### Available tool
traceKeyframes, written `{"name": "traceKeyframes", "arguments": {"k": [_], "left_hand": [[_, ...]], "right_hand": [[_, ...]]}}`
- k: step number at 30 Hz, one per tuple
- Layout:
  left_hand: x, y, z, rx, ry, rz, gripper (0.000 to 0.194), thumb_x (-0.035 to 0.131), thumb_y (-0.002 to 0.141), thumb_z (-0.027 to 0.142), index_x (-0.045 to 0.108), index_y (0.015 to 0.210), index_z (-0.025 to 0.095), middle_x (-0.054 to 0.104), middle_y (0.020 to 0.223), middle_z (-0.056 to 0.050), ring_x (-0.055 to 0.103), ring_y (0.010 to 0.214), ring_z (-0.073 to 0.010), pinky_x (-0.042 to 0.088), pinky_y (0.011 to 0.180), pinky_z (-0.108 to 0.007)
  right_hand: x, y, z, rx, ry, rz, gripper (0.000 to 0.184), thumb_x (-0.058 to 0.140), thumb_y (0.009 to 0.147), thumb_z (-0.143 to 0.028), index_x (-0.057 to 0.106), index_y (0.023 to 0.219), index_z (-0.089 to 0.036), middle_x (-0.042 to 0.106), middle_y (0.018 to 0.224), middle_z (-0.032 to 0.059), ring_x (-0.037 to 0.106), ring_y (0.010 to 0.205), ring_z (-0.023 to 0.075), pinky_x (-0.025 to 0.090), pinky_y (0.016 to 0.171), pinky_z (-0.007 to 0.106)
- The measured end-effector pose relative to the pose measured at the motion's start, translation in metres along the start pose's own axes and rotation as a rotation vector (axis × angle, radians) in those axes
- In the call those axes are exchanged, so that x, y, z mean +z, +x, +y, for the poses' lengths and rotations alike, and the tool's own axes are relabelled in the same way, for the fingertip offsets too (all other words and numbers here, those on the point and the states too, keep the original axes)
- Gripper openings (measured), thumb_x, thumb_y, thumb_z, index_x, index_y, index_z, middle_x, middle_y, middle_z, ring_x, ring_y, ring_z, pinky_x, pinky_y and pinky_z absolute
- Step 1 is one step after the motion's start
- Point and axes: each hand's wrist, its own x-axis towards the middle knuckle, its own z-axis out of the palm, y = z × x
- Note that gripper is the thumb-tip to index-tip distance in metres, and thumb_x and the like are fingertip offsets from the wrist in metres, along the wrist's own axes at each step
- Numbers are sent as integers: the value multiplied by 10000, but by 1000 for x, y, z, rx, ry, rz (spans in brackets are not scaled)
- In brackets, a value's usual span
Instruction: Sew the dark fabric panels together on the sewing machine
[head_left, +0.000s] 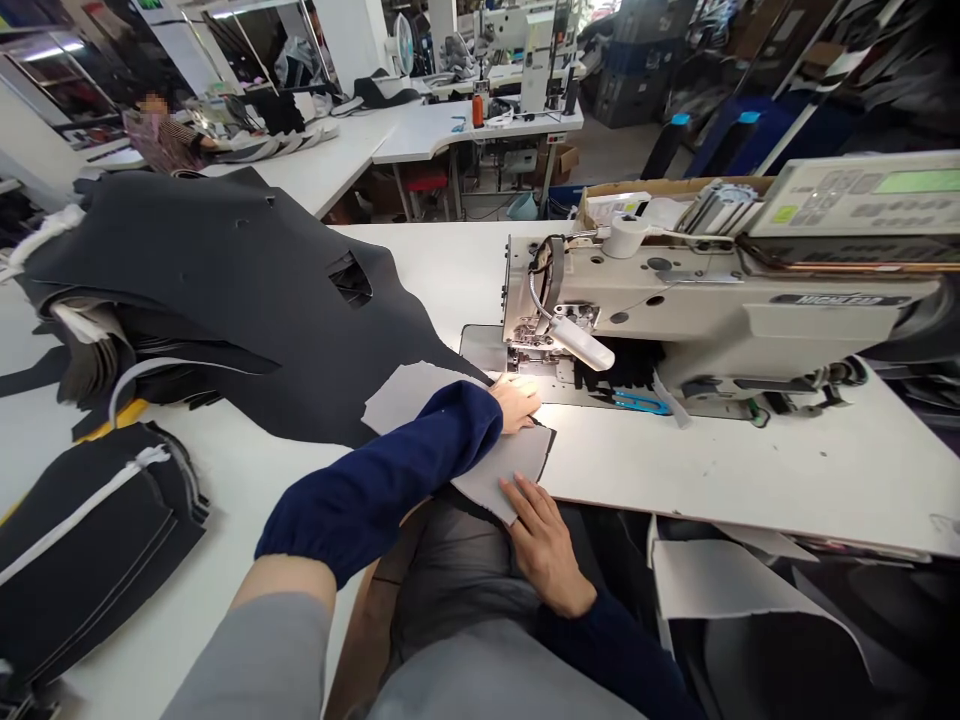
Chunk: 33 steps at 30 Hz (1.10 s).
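Observation:
A light grey panel (501,470) with a dark underside lies across the front edge of the table, beside the sewing machine (622,280). My left hand (516,402) rests on it close to the needle area, fingers stretched out and pressing down. On the panel's near corner lie the extended, slightly spread fingers of my right hand (546,540); its thumb is hidden. A large dark sheet (300,330) with cut-outs spreads leftward from the machine, partly beneath the grey panel. Blue thread snips (641,402) lie on the machine bed, right of the needle.
A stack of dark sewn pieces (97,540) sits at the left on the white table (720,465). Grey and black panels (735,580) hang below the table's front edge at right. A control box (862,195) tops the machine. Another person (161,135) works far left.

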Motion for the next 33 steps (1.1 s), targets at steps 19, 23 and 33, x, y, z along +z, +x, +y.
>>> {"name": "traceKeyframes", "arguments": {"k": [19,23,33], "left_hand": [[9,-8,-52,25,248,14,276,373,953,261,595,926,99,629,890,-116,523,827,-221,317,761,-376],[6,-8,-71,-20,260,39,273,385,947,285,594,923,110,621,895,-111,521,842,-221,302,773,-374],[3,16,-102,-125,200,55,216,433,919,228,605,918,97,645,897,-110,558,856,-218,303,799,-374]], "right_hand": [[8,41,19,-29,55,-118,263,365,838,11,596,802,-109,480,1318,178,297,1341,301,445,1021,490],[16,58,33,-63,73,-139,318,314,820,45,595,827,-104,462,1340,180,259,1361,277,446,1031,465],[31,87,68,-79,112,-109,407,250,764,96,593,862,-99,490,1318,171,261,1359,237,453,1038,411]]}}
